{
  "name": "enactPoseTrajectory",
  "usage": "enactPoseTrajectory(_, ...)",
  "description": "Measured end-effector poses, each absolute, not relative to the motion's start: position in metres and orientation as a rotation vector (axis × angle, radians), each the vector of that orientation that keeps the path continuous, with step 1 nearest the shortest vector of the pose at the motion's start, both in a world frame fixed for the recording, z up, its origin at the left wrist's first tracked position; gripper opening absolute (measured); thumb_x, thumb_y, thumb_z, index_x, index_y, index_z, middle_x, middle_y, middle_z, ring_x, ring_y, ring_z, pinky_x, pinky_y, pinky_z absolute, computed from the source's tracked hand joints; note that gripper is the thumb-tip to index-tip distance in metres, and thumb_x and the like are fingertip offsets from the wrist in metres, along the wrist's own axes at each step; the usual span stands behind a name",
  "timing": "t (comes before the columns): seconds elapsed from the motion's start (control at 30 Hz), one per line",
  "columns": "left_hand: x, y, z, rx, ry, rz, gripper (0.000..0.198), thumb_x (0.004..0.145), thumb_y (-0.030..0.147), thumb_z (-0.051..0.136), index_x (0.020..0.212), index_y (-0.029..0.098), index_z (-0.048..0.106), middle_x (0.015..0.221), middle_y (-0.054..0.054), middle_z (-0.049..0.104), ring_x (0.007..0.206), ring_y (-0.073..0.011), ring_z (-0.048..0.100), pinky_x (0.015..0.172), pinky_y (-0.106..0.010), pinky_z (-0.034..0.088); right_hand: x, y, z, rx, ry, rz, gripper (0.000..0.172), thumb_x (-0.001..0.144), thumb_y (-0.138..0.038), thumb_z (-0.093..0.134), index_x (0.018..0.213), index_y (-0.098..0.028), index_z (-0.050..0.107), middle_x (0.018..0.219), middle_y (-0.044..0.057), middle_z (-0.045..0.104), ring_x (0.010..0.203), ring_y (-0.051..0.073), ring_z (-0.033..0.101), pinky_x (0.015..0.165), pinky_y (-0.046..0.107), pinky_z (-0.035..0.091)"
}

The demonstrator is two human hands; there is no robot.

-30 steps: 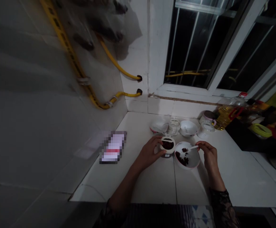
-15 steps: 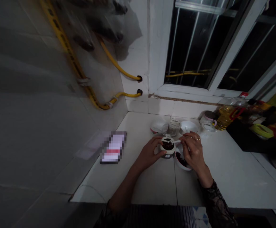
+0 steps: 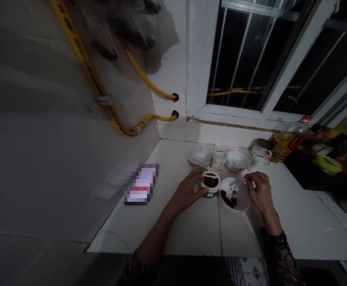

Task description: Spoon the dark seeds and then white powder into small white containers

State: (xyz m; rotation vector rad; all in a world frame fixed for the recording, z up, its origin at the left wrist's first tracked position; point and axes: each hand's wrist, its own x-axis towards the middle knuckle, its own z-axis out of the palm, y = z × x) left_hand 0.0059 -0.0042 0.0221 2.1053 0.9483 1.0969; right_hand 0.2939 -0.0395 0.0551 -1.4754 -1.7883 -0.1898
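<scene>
My left hand [image 3: 189, 188] is closed around the side of a small jar [image 3: 211, 190] with a pale rim, standing on the counter. Dark reddish-brown bits fill the jar, and its clear lid is flipped back. Just right of it sits a white bowl [image 3: 245, 201] with a pinkish rim, holding a dark heap of similar bits [image 3: 229, 200] on its left side. My right hand [image 3: 259, 192] pinches the handle of a small white spoon [image 3: 235, 184], whose head is over the bowl's inside.
Behind the jar stand another bowl [image 3: 195, 158], a clear glass jar [image 3: 219, 159] and a white bowl [image 3: 237, 161]. An oil bottle [image 3: 282, 147] and a dark box [image 3: 306, 169] are to the right. A phone [image 3: 142, 184] lies left, near the tiled wall.
My right hand has moved right with the spoon, from the jar's mouth to over the bowl. More of the bowl shows now. My left hand keeps its hold on the jar.
</scene>
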Motion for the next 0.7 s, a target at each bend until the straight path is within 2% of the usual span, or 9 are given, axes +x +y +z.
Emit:
enactPoseTrajectory(0.2, 0.007, -0.003, 0.019, 2.096, 0.957, 1.113, 0.019, 0.086, 0.029, 0.069, 0.099, 0.023, 0.057, 0.129, -0.009, 0.06, 0.122, -0.0256, 0.059, 0.1, -0.044, 0.05, 0.277, -0.039, 0.04, -1.475, -1.798, 0.074, 0.021, 0.08, -0.025, 0.05, 0.077, -0.023, 0.07, 0.079, 0.006, 0.073, 0.087, 0.026, 0.064, 0.092, 0.045, 0.043)
enactPoseTrajectory(0.3, 0.006, -0.002, 0.018, 2.1, 0.953, 1.116, 0.019, 0.086, 0.03, 0.069, 0.099, 0.023, 0.057, 0.129, -0.009, 0.06, 0.121, -0.0255, 0.059, 0.099, -0.044, 0.051, 0.27, -0.039, 0.038, -1.515, -1.672, 0.237, 0.02, 0.078, -0.03, 0.051, 0.074, -0.024, 0.07, 0.07, 0.005, 0.071, 0.09, 0.028, 0.064, 0.093, 0.045, 0.043)
enactPoseTrajectory(0.4, 0.006, -0.002, 0.019, 2.104, 0.949, 1.123, 0.019, 0.086, 0.03, 0.069, 0.099, 0.024, 0.057, 0.128, -0.009, 0.06, 0.121, -0.0254, 0.059, 0.099, -0.044, 0.051, 0.27, -0.04, 0.038, -1.54, -1.496, 0.406, 0.019, 0.074, -0.036, 0.054, 0.069, -0.024, 0.068, 0.058, 0.003, 0.066, 0.079, 0.028, 0.064, 0.085, 0.042, 0.045)
enactPoseTrajectory(0.53, 0.006, -0.003, 0.02, 2.093, 0.947, 1.113, 0.018, 0.087, 0.03, 0.068, 0.1, 0.024, 0.057, 0.128, -0.009, 0.06, 0.121, -0.0253, 0.059, 0.101, -0.044, 0.05, 0.274, -0.041, 0.039, -1.519, -1.251, 0.612, 0.021, 0.069, -0.041, 0.058, 0.067, -0.022, 0.067, 0.054, 0.001, 0.063, 0.06, 0.023, 0.061, 0.07, 0.036, 0.047)
enactPoseTrajectory(0.6, 0.006, -0.003, 0.019, 2.087, 0.951, 1.114, 0.018, 0.087, 0.03, 0.068, 0.1, 0.024, 0.057, 0.128, -0.009, 0.059, 0.121, -0.0255, 0.059, 0.101, -0.044, 0.05, 0.277, -0.041, 0.039, -1.525, -1.222, 0.594, 0.023, 0.069, -0.041, 0.057, 0.068, -0.021, 0.068, 0.054, 0.001, 0.063, 0.06, 0.023, 0.061, 0.069, 0.036, 0.047)
enactPoseTrajectory(0.7, 0.006, -0.003, 0.019, 2.084, 0.965, 1.111, 0.018, 0.087, 0.03, 0.068, 0.099, 0.024, 0.056, 0.13, -0.008, 0.059, 0.12, -0.0253, 0.059, 0.1, -0.044, 0.051, 0.281, -0.041, 0.038, -1.56, -1.327, 0.343, 0.023, 0.074, -0.039, 0.055, 0.07, -0.022, 0.069, 0.061, 0.003, 0.066, 0.069, 0.025, 0.063, 0.079, 0.041, 0.046)
